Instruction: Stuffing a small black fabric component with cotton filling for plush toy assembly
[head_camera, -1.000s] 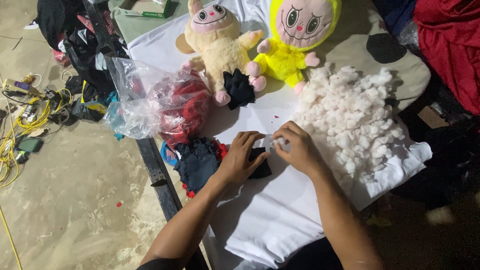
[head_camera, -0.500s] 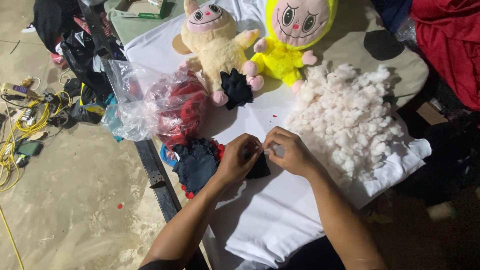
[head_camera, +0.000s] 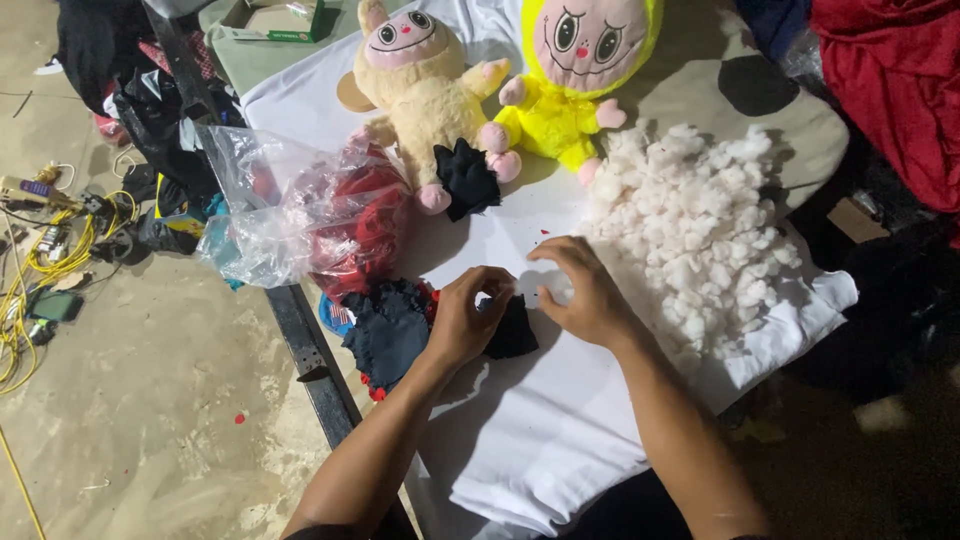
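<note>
At centre of the white-covered counter (head_camera: 560, 440), the left hand (head_camera: 468, 322) clamps its fingers on a small black fabric piece (head_camera: 512, 330), while the right hand (head_camera: 585, 290) pinches a white stuffing tuft (head_camera: 556, 290), the stuffing pile (head_camera: 700, 230) at 2 o'clock. Feeding small tufts steadily should fill it evenly; the piece's opening stays hidden under the fingers

A table draped in white cloth (head_camera: 540, 470) stands on a dusty concrete floor (head_camera: 150, 420), its dark metal edge (head_camera: 310, 350) exposed; yellow cables (head_camera: 40, 290) lie left, red fabric (head_camera: 890, 90) heaped right
</note>
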